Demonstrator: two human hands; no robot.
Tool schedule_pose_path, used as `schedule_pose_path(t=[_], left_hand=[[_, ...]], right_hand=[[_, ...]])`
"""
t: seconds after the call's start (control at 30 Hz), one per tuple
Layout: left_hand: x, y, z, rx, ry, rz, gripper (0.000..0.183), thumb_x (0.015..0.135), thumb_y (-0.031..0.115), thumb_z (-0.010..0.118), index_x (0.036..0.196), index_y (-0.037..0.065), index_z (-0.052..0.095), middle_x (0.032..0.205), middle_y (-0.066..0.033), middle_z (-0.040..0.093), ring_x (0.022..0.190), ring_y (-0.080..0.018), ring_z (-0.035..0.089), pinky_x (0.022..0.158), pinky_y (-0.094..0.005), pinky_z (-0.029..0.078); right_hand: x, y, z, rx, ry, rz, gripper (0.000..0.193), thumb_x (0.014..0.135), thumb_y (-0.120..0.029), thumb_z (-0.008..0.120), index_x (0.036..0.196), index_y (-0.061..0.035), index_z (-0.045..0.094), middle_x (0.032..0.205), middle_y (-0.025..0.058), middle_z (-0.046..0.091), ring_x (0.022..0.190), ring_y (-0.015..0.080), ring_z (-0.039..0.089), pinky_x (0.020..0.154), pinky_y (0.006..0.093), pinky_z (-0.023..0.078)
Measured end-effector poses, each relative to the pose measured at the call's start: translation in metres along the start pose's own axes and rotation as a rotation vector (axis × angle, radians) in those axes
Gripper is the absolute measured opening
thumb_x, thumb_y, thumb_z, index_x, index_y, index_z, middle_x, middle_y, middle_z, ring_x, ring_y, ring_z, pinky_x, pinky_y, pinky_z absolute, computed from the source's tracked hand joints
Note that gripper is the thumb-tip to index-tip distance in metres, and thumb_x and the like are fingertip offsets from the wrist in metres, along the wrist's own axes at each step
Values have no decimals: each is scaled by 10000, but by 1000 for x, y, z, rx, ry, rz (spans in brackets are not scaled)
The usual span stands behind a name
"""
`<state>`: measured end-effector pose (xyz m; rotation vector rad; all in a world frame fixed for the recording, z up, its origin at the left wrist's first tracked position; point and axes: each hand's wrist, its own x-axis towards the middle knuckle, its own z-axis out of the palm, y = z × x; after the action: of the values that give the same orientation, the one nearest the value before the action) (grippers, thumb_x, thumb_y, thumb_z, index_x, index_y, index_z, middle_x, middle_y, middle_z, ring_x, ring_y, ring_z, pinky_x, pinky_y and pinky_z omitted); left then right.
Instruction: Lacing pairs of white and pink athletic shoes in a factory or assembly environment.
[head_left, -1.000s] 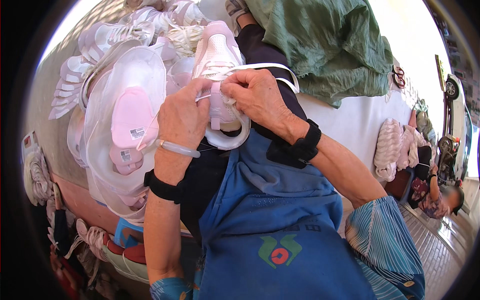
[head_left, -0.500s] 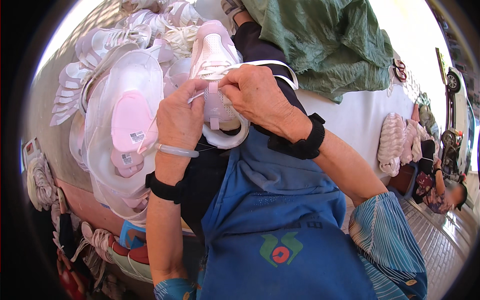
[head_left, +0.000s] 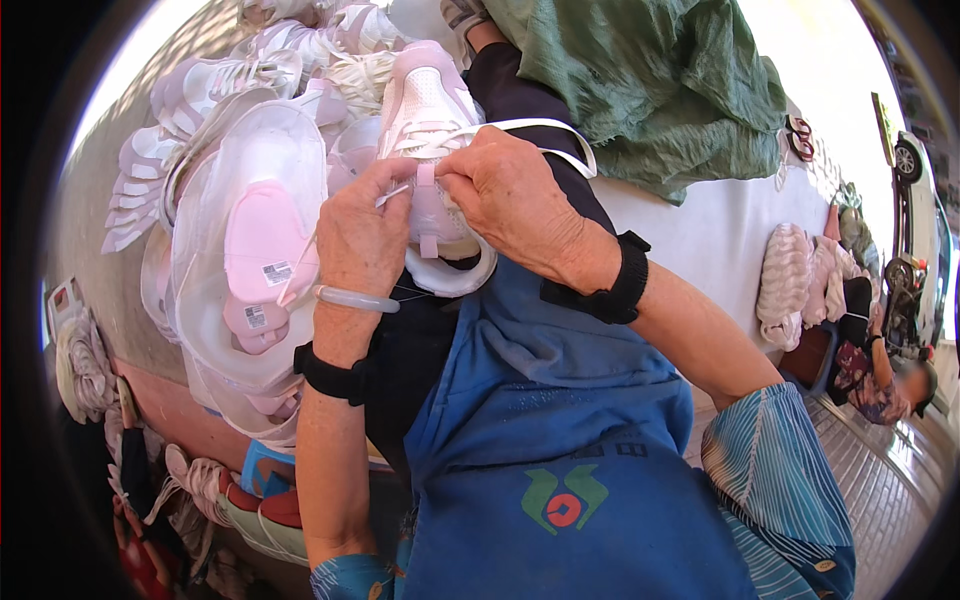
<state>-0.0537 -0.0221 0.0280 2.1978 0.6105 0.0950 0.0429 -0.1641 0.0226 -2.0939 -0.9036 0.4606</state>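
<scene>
A white and pale pink sneaker (head_left: 432, 110) lies on my lap, its heel toward me. My left hand (head_left: 362, 235) pinches a thin needle or thread end beside the shoe's heel tab. My right hand (head_left: 515, 200) grips the heel collar from the right, fingers closed on the fabric. A white lace or cord (head_left: 545, 128) loops over the right hand. Both wrists wear black bands, and the left one also has a clear bangle (head_left: 357, 298).
A stack of white soles with pink insoles (head_left: 255, 250) stands to my left. More pink and white sneakers (head_left: 220, 80) pile up beyond it. A green cloth (head_left: 660, 80) lies at the upper right. Another person (head_left: 880, 370) sits at the far right.
Both hands stay on the shoe's heel. The left hand's fingers have shifted slightly toward the heel tab; the view has drifted a little.
</scene>
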Motion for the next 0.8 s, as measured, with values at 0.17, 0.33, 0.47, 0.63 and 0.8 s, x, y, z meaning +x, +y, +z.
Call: schedule_pose_path(t=[0.17,0.33,0.47,0.63,0.8], left_hand=[[0,2,-1,-23,16,-9,233,840,75,595,1055,71,683,949,-161,707,883,-322,686,782,-362,528],[0,-3,1,-34,38,26,241,841,79,589,1062,66,684,952,-171,703,878,-327,684,780,-369,528],[0,-5,1,-60,30,35,250,836,83,587,1065,58,684,961,-184,697,882,-330,680,788,-377,523],[0,-3,0,-61,24,-1,256,828,77,584,1062,51,685,962,-187,696,893,-334,675,798,-374,517],[0,-3,-1,-76,8,-20,265,823,71,581,1065,50,685,956,-188,697,892,-333,676,798,-368,517]], right_hand=[[-1,-3,1,-268,-4,-145,130,825,-109,613,832,-1,684,770,216,604,788,365,600,727,427,483],[3,-2,0,-14,70,-86,144,826,-104,610,851,18,681,751,208,639,708,342,635,688,392,508],[4,-7,3,139,74,120,180,788,-114,578,806,18,699,721,189,669,708,331,668,694,398,529],[5,-1,7,430,21,354,204,784,-165,610,791,20,695,703,174,676,639,275,666,644,340,516],[2,-3,12,267,41,205,177,819,-133,583,800,7,691,773,189,666,726,337,652,675,393,506]])
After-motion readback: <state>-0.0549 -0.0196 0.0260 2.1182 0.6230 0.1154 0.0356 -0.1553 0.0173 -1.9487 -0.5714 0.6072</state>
